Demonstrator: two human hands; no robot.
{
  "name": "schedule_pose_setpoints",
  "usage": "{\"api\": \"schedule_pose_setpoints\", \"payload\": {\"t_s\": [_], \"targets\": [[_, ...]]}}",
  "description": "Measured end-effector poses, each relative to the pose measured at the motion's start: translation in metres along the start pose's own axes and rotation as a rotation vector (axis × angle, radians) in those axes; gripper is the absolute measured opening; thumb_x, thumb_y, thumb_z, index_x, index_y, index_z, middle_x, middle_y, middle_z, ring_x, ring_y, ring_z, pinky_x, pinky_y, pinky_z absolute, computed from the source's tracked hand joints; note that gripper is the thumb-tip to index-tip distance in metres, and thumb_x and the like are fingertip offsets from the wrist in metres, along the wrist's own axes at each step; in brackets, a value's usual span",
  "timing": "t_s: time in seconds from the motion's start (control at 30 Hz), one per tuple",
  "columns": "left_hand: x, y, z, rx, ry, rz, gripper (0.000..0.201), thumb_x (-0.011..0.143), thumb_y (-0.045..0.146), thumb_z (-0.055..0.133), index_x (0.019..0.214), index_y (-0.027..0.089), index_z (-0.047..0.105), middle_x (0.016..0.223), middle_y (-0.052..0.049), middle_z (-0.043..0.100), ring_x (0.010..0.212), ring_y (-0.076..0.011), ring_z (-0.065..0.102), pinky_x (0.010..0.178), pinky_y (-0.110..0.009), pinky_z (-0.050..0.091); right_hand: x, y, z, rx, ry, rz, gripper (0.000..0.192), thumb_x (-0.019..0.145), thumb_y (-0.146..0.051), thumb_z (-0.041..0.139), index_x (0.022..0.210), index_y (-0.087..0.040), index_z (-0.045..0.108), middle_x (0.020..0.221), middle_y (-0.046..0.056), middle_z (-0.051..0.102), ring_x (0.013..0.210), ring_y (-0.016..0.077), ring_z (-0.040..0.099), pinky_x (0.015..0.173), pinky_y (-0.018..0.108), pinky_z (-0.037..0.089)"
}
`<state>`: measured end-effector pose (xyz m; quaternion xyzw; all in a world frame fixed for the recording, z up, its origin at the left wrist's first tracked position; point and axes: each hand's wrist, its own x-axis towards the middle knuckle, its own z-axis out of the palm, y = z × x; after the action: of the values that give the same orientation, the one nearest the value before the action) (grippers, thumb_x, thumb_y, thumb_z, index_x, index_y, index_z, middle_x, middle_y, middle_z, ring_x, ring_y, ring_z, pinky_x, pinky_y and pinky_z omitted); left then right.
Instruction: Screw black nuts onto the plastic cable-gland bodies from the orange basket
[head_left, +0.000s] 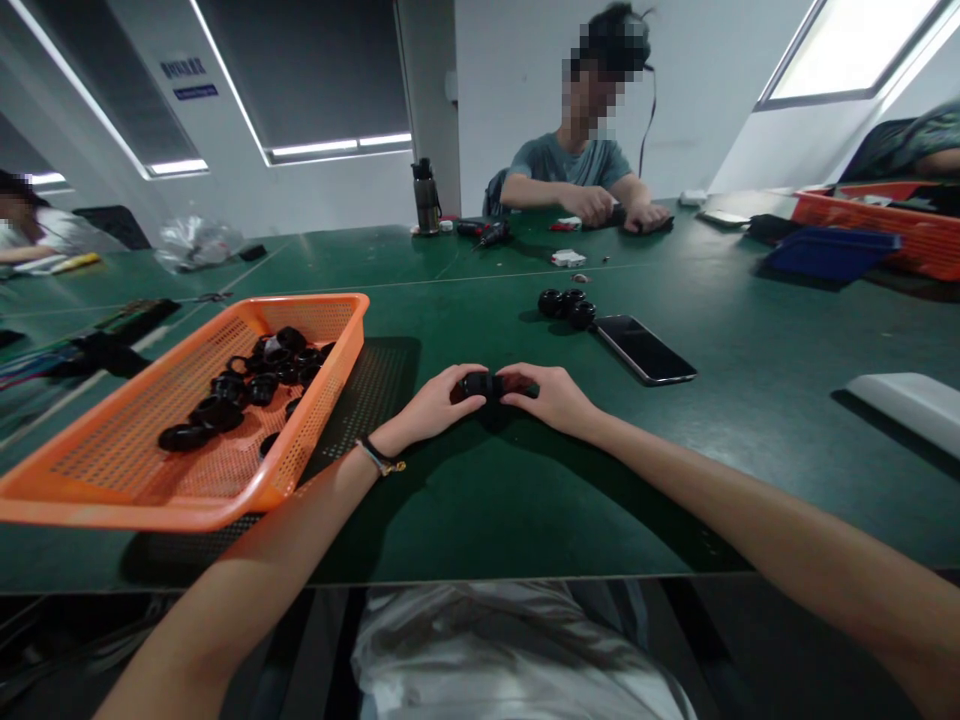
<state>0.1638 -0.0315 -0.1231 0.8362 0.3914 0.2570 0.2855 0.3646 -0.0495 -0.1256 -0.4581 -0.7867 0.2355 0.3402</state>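
Note:
Between my two hands, just above the green table (450,520), is a small black round part (482,385), roughly cylindrical. My left hand (442,400) grips its left end with thumb and fingers. From the other side, my right hand (551,397) pinches its right end. Fingers cover both ends, so its exact kind cannot be made out. Beyond my hands lies a small cluster of similar black round parts (568,307). An orange perforated basket (330,400) stands left of my left hand, with several black ring-like parts (217,410) inside.
A phone (646,350) lies right of the cluster. At the right edge is a white object (911,400). Farther back are a power drill (486,232), a bottle (425,197), a blue bin (829,250) and a red-orange crate (885,228). A co-worker (577,170) sits opposite, hands on the table.

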Motion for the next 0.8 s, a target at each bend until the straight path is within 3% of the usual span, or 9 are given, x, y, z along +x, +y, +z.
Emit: {"api": "schedule_pose_setpoints", "payload": {"t_s": [0.8], "targets": [[-0.0004,0.0026,-0.0001,0.003,0.008,-0.006,0.040,0.077,0.028,0.055,0.116,0.020,0.051,0.117,-0.007,0.056,0.103,-0.0200,0.054,0.091,-0.035,0.044,0.0000,0.0032,0.0006,-0.040,0.000,-0.023,0.024,0.074,-0.017,0.062,0.098,-0.019,0.064,0.085,0.002,0.071,0.076,0.0167,0.066,0.074,0.033,0.053]]}}
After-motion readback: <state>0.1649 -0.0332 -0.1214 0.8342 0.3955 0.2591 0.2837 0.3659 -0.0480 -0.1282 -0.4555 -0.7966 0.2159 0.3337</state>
